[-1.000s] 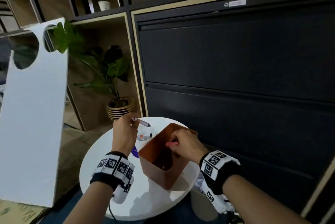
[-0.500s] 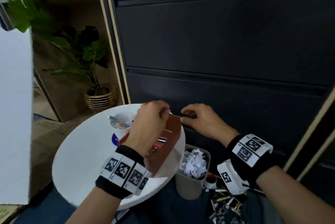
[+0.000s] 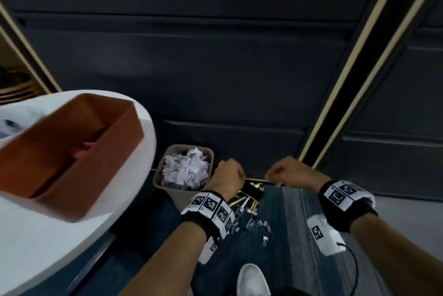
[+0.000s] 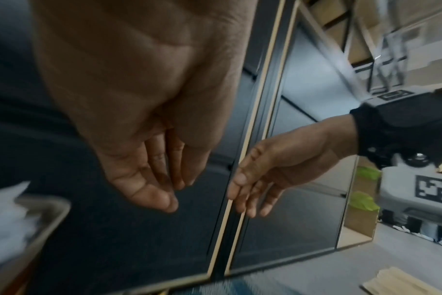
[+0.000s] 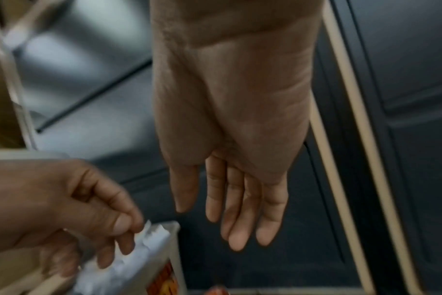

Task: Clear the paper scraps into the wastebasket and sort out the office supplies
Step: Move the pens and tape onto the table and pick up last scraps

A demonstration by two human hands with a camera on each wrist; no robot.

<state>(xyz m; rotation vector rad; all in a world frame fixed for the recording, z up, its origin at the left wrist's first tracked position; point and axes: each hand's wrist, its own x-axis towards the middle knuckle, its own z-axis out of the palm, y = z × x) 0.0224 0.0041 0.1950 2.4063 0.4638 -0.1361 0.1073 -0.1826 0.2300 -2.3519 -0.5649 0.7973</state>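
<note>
Hands Down by the Wastebasket

Fingers of both hands hang loose and empty. The left hand shows its knuckles in the head view, while its own wrist camera shows the fingers lightly bent with the thumb lying near them, nothing between. The right hand sits a little apart from the left, at about the same height; its wrist camera shows the fingers straight and side by side, pointing down, holding nothing. Both wrists wear black bands with square printed markers.

Just below and between the two hands a dark open box lies on the floor with a jumble of pens and gold-coloured pieces in it; the blur hides what each piece is. Immediately to the left of the left hand stands the beige wastebasket, filled to the rim with crumpled white paper scraps. Farther left and higher is the round white table, and on it, well away from both hands, a brown tray with something reddish inside that cannot be made out.

Beyond the hands rise the dark drawer fronts of a cabinet with a pale trim strip. Nearer the body, blue jeans and a white shoe fill the lower edge
</note>
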